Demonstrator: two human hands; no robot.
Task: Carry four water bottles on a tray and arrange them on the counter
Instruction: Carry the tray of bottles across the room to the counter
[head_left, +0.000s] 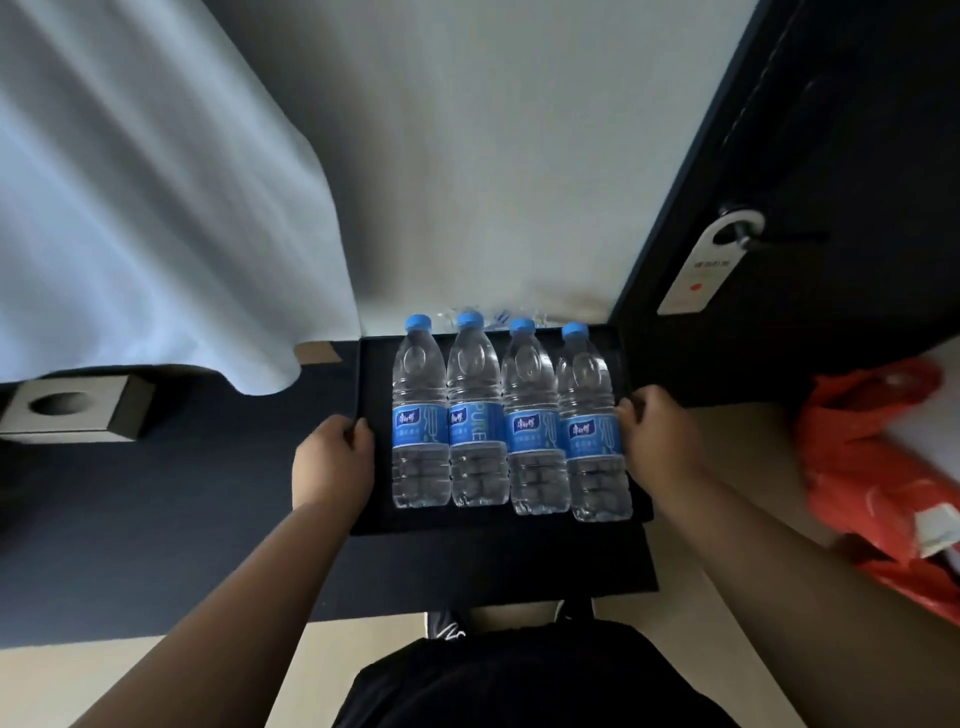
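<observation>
Several clear water bottles with blue caps and blue labels lie side by side on a black tray, caps pointing away from me; the leftmost bottle is at one end and the rightmost bottle at the other. My left hand grips the tray's left edge. My right hand grips its right edge, against the rightmost bottle. The tray is over a dark counter.
A grey tissue box sits on the counter at the left. White curtain fabric hangs over the counter's back left. A dark door with a white hanger tag stands at the right. An orange bag lies at the right.
</observation>
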